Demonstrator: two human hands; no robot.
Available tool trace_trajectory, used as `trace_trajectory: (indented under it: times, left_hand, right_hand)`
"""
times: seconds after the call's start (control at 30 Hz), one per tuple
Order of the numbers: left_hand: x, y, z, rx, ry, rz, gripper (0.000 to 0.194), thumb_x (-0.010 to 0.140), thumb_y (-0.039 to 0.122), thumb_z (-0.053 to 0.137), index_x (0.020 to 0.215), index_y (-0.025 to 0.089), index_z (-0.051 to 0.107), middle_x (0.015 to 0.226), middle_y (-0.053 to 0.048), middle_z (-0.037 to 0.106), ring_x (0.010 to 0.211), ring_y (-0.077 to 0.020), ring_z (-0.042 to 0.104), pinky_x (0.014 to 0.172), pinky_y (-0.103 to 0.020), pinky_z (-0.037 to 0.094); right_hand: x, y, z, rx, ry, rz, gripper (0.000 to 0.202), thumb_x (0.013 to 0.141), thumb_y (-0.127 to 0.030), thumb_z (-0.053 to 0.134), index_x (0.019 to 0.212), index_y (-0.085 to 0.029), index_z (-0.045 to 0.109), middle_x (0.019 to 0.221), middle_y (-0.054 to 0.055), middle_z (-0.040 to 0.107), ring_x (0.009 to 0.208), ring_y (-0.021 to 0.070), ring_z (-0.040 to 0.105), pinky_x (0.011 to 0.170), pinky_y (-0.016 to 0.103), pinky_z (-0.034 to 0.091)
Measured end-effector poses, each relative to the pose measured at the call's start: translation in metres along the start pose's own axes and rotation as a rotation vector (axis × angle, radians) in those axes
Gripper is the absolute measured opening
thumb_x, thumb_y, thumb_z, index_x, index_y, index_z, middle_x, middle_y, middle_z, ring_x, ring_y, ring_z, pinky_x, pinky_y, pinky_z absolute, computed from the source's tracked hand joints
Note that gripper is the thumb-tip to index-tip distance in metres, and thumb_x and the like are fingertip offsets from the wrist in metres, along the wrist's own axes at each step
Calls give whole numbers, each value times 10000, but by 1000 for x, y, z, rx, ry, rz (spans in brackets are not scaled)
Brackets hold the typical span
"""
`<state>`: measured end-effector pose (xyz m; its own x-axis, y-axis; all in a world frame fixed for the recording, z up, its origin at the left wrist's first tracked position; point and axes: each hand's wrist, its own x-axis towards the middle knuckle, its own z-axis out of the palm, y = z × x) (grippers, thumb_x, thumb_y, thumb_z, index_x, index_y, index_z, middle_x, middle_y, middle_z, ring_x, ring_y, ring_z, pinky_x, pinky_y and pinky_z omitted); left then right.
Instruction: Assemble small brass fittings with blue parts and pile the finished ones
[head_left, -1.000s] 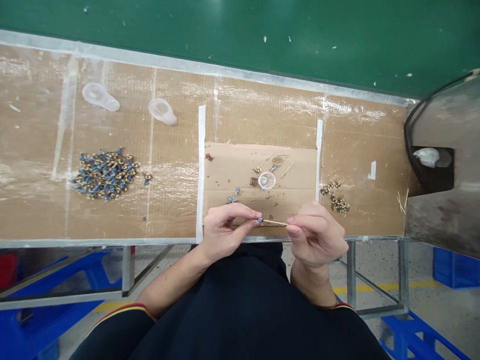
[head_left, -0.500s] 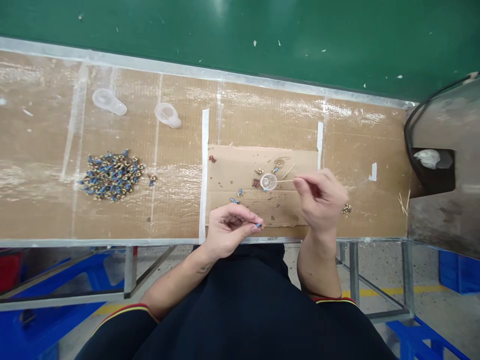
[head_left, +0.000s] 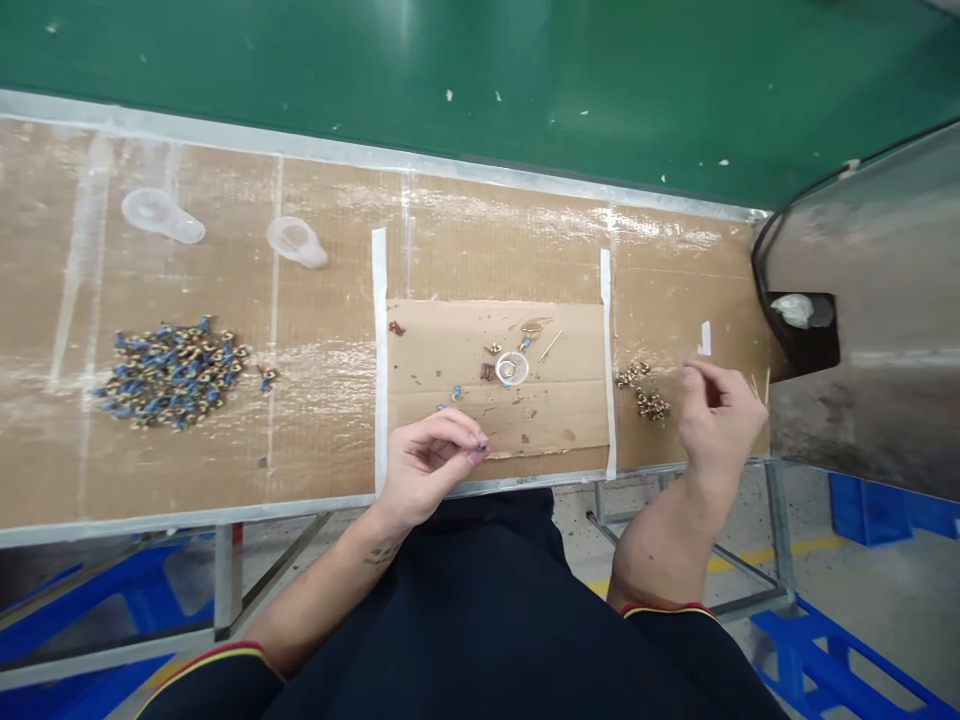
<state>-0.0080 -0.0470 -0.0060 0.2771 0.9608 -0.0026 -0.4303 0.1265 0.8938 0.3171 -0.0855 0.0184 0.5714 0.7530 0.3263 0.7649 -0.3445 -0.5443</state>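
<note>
My left hand (head_left: 424, 465) is closed in a pinch around a small blue piece (head_left: 481, 447), just over the near edge of the cardboard sheet (head_left: 420, 350). My right hand (head_left: 720, 415) is off to the right, its thumb and fingers pressed together. Whether a thin stick is still in that pinch is not visible. Beside it lie small piles of gold-coloured parts (head_left: 652, 405). A small clear cup (head_left: 512, 369) stands on the sheet, with a thin wooden stick (head_left: 550, 346), a few blue pieces (head_left: 456, 393) and dark reddish bits (head_left: 487, 372) around it.
A large heap of blue-and-gold pieces (head_left: 176, 375) covers part of the table's left side. Two translucent plastic scoop-shaped items (head_left: 163, 215) lie behind it. More thin sticks (head_left: 762, 385) rest by the metal box (head_left: 840, 420) at right.
My right hand has drawn back from the cup and moved right, past the gold-coloured parts. The stick it held in the cup no longer shows. My left hand keeps its pinch.
</note>
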Motion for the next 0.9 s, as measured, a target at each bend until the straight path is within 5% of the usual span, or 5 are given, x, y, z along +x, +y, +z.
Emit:
trace_trajectory:
  times: [0.13,0.33,0.53,0.73,0.9]
  left_hand:
    - [3,2,4,27,-22,-17,112,814,253,848,795,179,766,748,-59,729,664,-131,708,595,-207,611]
    - [2,10,1,94,-52,19,48,844,188,813,817,178,774,758,-64,745,701,-137,721,624,-202,610]
    - [1,9,1,68,-17,-31,84,837,198,820,791,174,754,747,-49,737,665,-122,713,619,-196,612]
    - [2,9,9,83,-66,-104,182,842,300,828,764,159,745,770,-86,752,669,-144,720,636,-234,621]
    - [4,10,13,61,-100,-126,195,844,318,825,768,159,740,787,-87,756,678,-145,718,641,-243,623]
  right_hand:
    - [-1,14,1,-82,-249,-28,338,859,-440,635,1022,-185,787,828,56,682,651,174,581,696,369,533]
    - [10,15,14,-116,-316,-3,290,847,-395,629,947,-179,794,900,90,709,736,205,633,791,418,536]
    - [15,14,14,-40,-264,116,157,740,-341,688,765,-188,719,727,43,692,617,175,580,674,365,510]
    - [-19,-27,7,458,-47,5,192,791,-280,782,962,-226,711,776,4,718,679,164,668,593,289,534]
    - [-50,-80,11,737,-315,-318,162,874,-150,736,952,-278,796,815,14,764,682,146,697,545,259,542]
